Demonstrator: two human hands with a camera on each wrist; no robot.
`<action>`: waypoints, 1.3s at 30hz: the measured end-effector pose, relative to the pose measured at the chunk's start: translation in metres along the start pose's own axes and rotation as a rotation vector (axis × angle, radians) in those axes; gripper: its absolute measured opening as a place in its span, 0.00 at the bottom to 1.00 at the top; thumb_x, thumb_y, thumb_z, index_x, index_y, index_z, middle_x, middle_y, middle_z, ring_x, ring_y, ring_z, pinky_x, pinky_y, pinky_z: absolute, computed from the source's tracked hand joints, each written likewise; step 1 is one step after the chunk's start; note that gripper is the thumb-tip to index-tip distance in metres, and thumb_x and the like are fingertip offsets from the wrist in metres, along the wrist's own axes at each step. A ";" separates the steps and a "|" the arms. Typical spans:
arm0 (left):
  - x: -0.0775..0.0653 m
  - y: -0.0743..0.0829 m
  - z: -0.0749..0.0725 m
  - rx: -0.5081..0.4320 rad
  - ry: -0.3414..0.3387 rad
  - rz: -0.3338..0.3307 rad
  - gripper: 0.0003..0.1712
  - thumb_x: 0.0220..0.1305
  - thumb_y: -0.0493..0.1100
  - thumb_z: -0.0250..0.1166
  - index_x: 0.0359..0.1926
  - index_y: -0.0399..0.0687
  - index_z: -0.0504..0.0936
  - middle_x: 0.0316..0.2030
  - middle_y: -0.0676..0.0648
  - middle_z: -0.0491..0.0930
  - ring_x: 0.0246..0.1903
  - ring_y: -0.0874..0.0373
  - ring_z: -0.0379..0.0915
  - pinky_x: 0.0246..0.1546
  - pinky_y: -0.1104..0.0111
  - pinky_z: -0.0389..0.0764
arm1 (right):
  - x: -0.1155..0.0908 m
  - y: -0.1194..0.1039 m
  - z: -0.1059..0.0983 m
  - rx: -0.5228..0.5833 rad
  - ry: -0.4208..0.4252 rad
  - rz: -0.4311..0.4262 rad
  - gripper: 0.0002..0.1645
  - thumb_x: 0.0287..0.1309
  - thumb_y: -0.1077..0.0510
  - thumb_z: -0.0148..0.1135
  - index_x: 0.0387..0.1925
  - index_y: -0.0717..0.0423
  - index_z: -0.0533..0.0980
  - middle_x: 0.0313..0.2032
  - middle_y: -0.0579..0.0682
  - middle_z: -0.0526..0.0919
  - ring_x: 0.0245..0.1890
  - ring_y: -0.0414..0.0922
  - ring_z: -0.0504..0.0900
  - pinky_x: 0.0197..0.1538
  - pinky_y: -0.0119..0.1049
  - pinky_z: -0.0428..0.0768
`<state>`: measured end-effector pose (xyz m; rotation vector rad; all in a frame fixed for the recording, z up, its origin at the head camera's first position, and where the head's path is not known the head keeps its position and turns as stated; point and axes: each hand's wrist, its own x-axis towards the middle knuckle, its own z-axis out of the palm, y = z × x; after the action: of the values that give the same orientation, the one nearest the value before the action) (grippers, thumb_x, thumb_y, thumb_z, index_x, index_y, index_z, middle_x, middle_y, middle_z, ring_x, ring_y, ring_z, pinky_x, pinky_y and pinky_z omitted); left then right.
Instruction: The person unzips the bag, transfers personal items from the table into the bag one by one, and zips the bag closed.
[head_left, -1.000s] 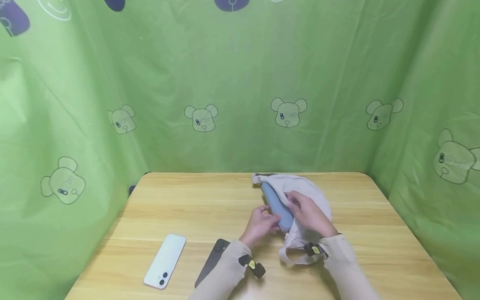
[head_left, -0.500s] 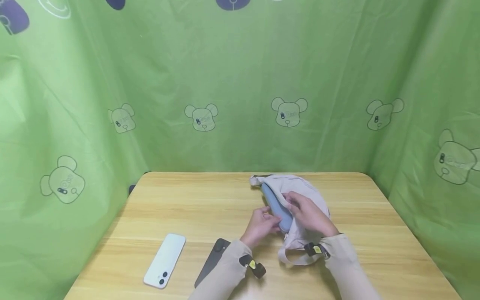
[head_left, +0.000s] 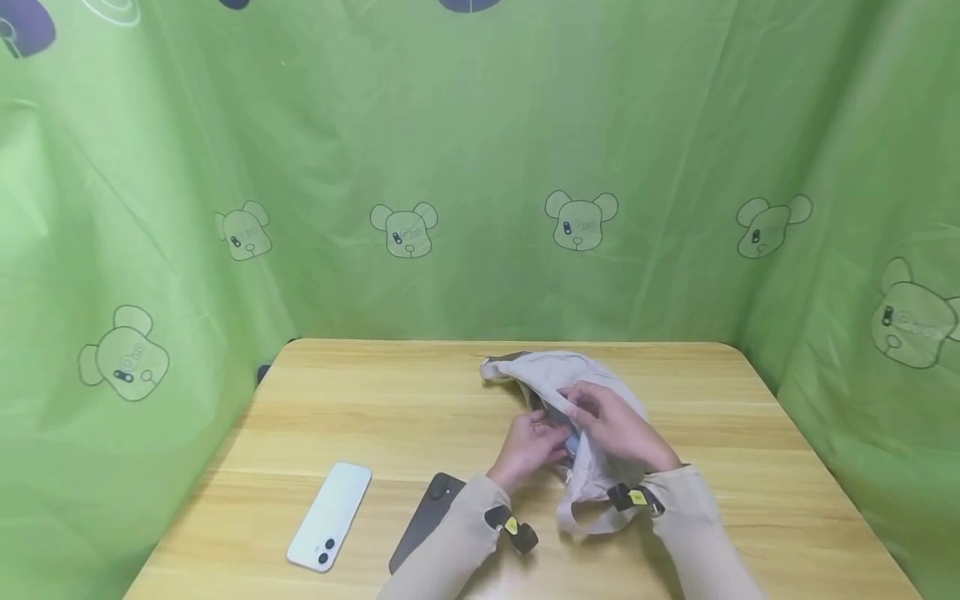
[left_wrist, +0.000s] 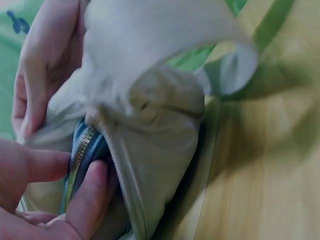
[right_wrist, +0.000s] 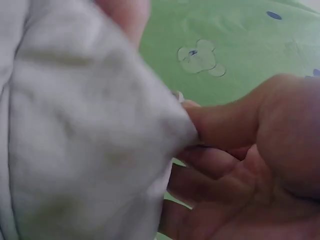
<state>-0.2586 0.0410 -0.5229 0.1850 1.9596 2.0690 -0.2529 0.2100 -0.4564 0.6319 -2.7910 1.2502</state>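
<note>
A pale crescent-shaped fabric bag [head_left: 553, 368] lies toward the right of the table, its zipped opening facing left. My right hand [head_left: 618, 429] pinches the upper edge of that opening and lifts it; the right wrist view shows bag cloth [right_wrist: 95, 130] between thumb and fingers. Inside the opening, my left hand [head_left: 525, 450] pinches a blue zippered case [left_wrist: 82, 150] between thumb and finger. Only a small blue patch of the case shows in the head view, and the bag hides the rest. A strap loop [head_left: 600, 523] hangs off the bag's near end.
A white phone [head_left: 330, 517] lies face down at the left of the wooden table [head_left: 390, 392]. Beside it a dark phone [head_left: 427, 517] is partly covered by my left sleeve [head_left: 450, 542]. A green printed curtain [head_left: 480, 150] surrounds the back and sides.
The blue case has gone deeper into the bag and is now mostly hidden. My left hand has followed it rightward into the opening. The bag's far end has shifted left.
</note>
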 end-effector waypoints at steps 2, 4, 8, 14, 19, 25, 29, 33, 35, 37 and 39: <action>-0.001 0.002 0.001 0.003 -0.015 -0.007 0.35 0.66 0.36 0.68 0.70 0.26 0.67 0.39 0.39 0.88 0.33 0.58 0.88 0.41 0.68 0.91 | 0.000 -0.002 0.000 -0.010 0.019 0.027 0.04 0.69 0.65 0.59 0.37 0.55 0.77 0.63 0.66 0.81 0.66 0.70 0.76 0.72 0.70 0.68; -0.003 0.005 0.000 0.035 -0.035 -0.019 0.35 0.66 0.36 0.68 0.69 0.26 0.67 0.37 0.40 0.87 0.32 0.58 0.87 0.40 0.68 0.91 | -0.001 -0.005 -0.001 -0.053 0.037 0.050 0.03 0.68 0.63 0.61 0.36 0.54 0.77 0.61 0.65 0.83 0.64 0.69 0.78 0.71 0.69 0.71; -0.007 0.010 -0.007 0.123 -0.097 -0.039 0.26 0.67 0.38 0.67 0.62 0.31 0.76 0.36 0.42 0.88 0.32 0.55 0.88 0.39 0.67 0.91 | -0.004 -0.011 -0.002 -0.172 0.078 0.082 0.03 0.66 0.60 0.65 0.37 0.54 0.79 0.46 0.59 0.87 0.46 0.57 0.85 0.53 0.57 0.85; -0.006 0.010 -0.012 0.057 -0.176 -0.069 0.19 0.65 0.34 0.65 0.56 0.32 0.82 0.39 0.35 0.90 0.35 0.54 0.90 0.43 0.67 0.91 | -0.006 -0.013 -0.003 -0.182 0.055 0.102 0.03 0.65 0.61 0.66 0.35 0.55 0.79 0.32 0.50 0.85 0.31 0.41 0.80 0.36 0.35 0.81; -0.006 0.003 -0.006 -0.002 -0.164 -0.031 0.19 0.62 0.29 0.62 0.54 0.30 0.82 0.40 0.33 0.89 0.37 0.55 0.89 0.46 0.67 0.91 | -0.005 -0.015 0.001 -0.133 0.005 0.090 0.04 0.66 0.63 0.63 0.34 0.55 0.78 0.29 0.49 0.83 0.30 0.42 0.78 0.37 0.34 0.80; -0.003 0.001 -0.004 -0.013 -0.147 -0.017 0.21 0.63 0.31 0.62 0.57 0.31 0.81 0.40 0.36 0.89 0.35 0.57 0.88 0.45 0.68 0.91 | -0.001 -0.010 0.003 -0.117 -0.017 0.080 0.03 0.68 0.62 0.62 0.35 0.54 0.78 0.29 0.48 0.81 0.30 0.42 0.77 0.37 0.34 0.78; 0.003 0.007 -0.012 -0.014 -0.104 -0.025 0.26 0.64 0.33 0.61 0.63 0.30 0.75 0.42 0.33 0.88 0.36 0.55 0.88 0.46 0.65 0.91 | 0.000 -0.007 -0.003 -0.149 0.056 0.091 0.03 0.68 0.60 0.63 0.36 0.54 0.78 0.34 0.50 0.83 0.35 0.44 0.78 0.43 0.39 0.79; 0.013 0.008 -0.020 -0.015 -0.051 -0.038 0.37 0.64 0.34 0.61 0.73 0.29 0.64 0.46 0.35 0.86 0.37 0.55 0.86 0.45 0.63 0.91 | -0.001 -0.008 -0.005 -0.168 0.097 0.082 0.03 0.67 0.61 0.64 0.39 0.58 0.79 0.43 0.57 0.85 0.44 0.53 0.83 0.53 0.53 0.83; 0.018 0.008 -0.022 0.012 -0.032 -0.042 0.42 0.63 0.34 0.61 0.76 0.29 0.58 0.45 0.35 0.86 0.37 0.54 0.86 0.43 0.63 0.91 | -0.001 -0.009 -0.005 -0.155 0.094 0.067 0.05 0.67 0.63 0.63 0.42 0.60 0.79 0.50 0.63 0.85 0.51 0.62 0.83 0.61 0.62 0.80; 0.025 0.010 -0.022 0.041 -0.019 -0.046 0.45 0.62 0.35 0.61 0.77 0.29 0.55 0.44 0.36 0.86 0.36 0.54 0.86 0.41 0.63 0.91 | -0.002 -0.009 -0.004 -0.135 0.086 0.056 0.05 0.68 0.64 0.61 0.43 0.60 0.79 0.58 0.66 0.83 0.60 0.68 0.79 0.67 0.67 0.75; 0.031 0.012 -0.022 0.063 -0.010 -0.052 0.44 0.62 0.35 0.60 0.77 0.30 0.57 0.42 0.38 0.86 0.36 0.54 0.85 0.41 0.64 0.91 | -0.002 -0.008 -0.004 -0.115 0.071 0.039 0.02 0.69 0.65 0.59 0.41 0.59 0.78 0.63 0.67 0.79 0.66 0.71 0.74 0.70 0.70 0.70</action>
<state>-0.2961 0.0282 -0.5158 0.1549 2.0032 1.9719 -0.2489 0.2092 -0.4483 0.5191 -2.8049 1.0851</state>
